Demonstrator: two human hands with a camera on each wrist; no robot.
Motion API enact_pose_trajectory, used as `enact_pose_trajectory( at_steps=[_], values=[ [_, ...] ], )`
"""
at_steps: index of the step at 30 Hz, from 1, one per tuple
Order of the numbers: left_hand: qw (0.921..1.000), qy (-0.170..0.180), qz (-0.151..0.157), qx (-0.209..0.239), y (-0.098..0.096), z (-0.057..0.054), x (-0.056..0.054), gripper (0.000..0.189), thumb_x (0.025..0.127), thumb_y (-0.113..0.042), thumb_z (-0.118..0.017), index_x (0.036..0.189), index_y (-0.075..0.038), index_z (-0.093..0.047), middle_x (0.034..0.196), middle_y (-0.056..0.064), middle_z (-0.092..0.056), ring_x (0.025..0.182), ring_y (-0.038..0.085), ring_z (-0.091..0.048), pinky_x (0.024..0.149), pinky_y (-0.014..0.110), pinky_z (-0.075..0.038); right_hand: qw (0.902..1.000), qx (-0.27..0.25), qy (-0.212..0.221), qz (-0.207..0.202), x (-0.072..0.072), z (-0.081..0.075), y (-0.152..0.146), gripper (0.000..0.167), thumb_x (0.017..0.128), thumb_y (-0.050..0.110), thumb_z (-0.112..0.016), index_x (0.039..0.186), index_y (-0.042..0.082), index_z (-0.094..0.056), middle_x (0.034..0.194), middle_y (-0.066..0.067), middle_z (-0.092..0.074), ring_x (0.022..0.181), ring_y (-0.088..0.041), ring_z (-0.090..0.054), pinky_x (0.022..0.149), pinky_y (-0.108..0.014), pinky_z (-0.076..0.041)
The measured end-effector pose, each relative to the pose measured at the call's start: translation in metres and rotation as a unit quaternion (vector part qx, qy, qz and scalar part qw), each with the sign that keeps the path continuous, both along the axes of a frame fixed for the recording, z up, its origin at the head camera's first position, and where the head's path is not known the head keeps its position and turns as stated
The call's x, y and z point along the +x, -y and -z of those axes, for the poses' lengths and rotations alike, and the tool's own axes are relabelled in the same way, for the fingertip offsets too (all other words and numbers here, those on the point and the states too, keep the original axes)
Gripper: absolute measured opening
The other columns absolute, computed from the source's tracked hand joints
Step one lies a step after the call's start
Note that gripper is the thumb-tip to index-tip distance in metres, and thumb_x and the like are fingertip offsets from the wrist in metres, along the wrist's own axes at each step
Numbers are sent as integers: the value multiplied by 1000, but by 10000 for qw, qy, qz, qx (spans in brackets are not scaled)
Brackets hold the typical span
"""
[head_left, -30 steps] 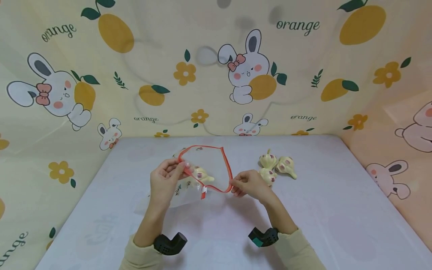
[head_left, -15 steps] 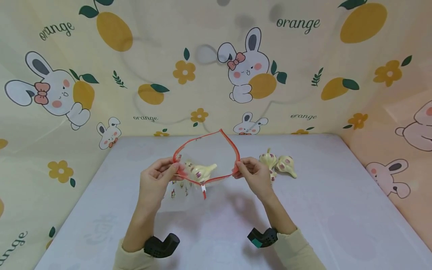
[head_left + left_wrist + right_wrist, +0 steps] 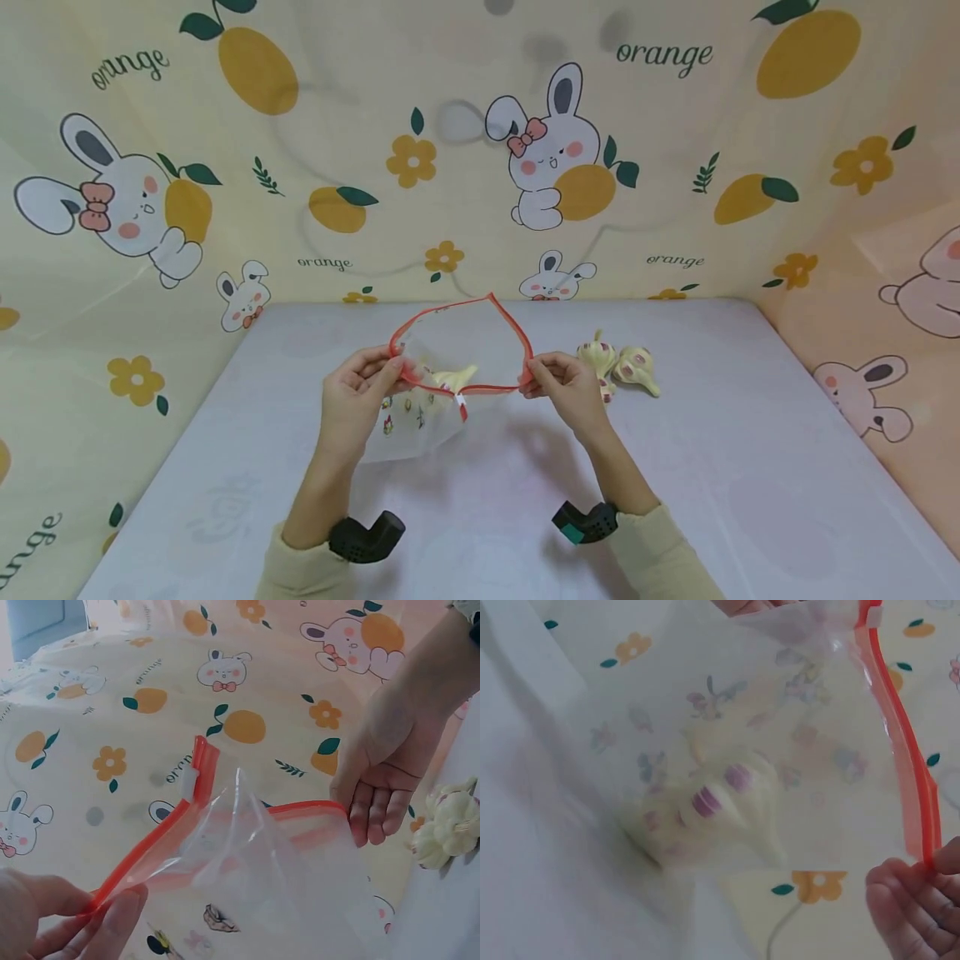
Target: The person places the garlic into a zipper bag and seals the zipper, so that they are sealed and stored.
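Observation:
A translucent zip bag with a red zip edge and small printed pictures hangs between my hands, its mouth spread wide. My left hand pinches the red rim on the left. On the other side, my right hand pinches the rim between thumb and fingers. Inside the bag is garlic, pale with purple patches, blurred through the film; I cannot tell how many bulbs. A white slider sits at one end of the zip. Behind my right hand, garlic bulbs lie grouped on the table, one partly hidden.
The table has a pale, smooth cover. Behind and at the sides hangs a cream curtain printed with rabbits and oranges. A black wrist camera sits on the left forearm, another on the right.
My right hand has moved up and pinches the rim higher. The bag's mouth has been lifted and pulled wider. Since half a second ago, my left hand has shifted slightly right.

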State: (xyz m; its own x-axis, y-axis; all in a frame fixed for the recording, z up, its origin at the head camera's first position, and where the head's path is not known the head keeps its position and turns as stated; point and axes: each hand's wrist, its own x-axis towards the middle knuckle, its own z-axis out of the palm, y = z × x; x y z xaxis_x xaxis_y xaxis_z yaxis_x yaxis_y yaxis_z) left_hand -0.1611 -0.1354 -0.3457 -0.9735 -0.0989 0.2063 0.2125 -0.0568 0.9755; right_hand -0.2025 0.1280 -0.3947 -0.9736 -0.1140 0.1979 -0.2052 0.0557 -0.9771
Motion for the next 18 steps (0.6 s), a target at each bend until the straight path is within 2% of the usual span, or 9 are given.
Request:
enact_pose_trajectory(
  at_steps=[3, 7, 9, 12, 14, 18],
  values=[
    [10000, 40, -27, 48, -1, 2, -2, 23, 93, 1, -57, 113, 11, -57, 81, -14, -70, 75, 0, -68, 73, 17, -60, 9997, 222, 135, -23, -3, 2, -4, 27, 96, 9, -58, 104, -16, -60, 74, 5, -69, 66, -3, -67, 66, -20, -61],
    [9998, 140, -69, 137, -3, 3, -3, 22, 93, -1, -57, 114, 8, -57, 81, -14, -70, 76, 0, -68, 75, 17, -60, 9972, 719, 77, 166, -6, 1, -13, 27, 95, 12, -59, 104, -13, -62, 85, -23, -71, 67, -1, -67, 67, -20, -61],
    [9996, 177, -104, 201, -4, 3, -3, 21, 94, -1, -57, 113, 7, -57, 81, -14, -70, 75, 0, -68, 75, 17, -60, 9944, 1009, -8, 306, -7, 1, -19, 27, 95, 14, -60, 105, -11, -63, 93, -31, -69, 67, 1, -67, 68, -21, -61],
    [9993, 185, -155, 281, -5, 2, -3, 21, 94, -1, -58, 112, 8, -57, 81, -13, -71, 75, 0, -69, 75, 17, -60, 9887, 1422, -177, 441, -10, 2, -30, 26, 95, 16, -60, 106, -8, -64, 97, -30, -70, 70, 1, -67, 68, -21, -61],
    [9992, 159, -178, 326, -6, 2, -3, 22, 93, -1, -58, 113, 10, -56, 80, -14, -71, 75, 0, -68, 74, 17, -60, 9838, 1699, -319, 472, -12, 3, -37, 25, 94, 16, -62, 106, -5, -65, 97, -27, -71, 73, -5, -69, 69, -22, -61],
    [9991, 165, -211, 333, -6, 2, -2, 24, 93, -1, -58, 113, 12, -56, 81, -15, -70, 75, 0, -68, 72, 16, -60, 9700, 2299, -525, 589, -15, 4, -49, 22, 93, 18, -64, 106, 1, -67, 97, -19, -73, 81, -16, -70, 71, -18, -58]
  ],
)
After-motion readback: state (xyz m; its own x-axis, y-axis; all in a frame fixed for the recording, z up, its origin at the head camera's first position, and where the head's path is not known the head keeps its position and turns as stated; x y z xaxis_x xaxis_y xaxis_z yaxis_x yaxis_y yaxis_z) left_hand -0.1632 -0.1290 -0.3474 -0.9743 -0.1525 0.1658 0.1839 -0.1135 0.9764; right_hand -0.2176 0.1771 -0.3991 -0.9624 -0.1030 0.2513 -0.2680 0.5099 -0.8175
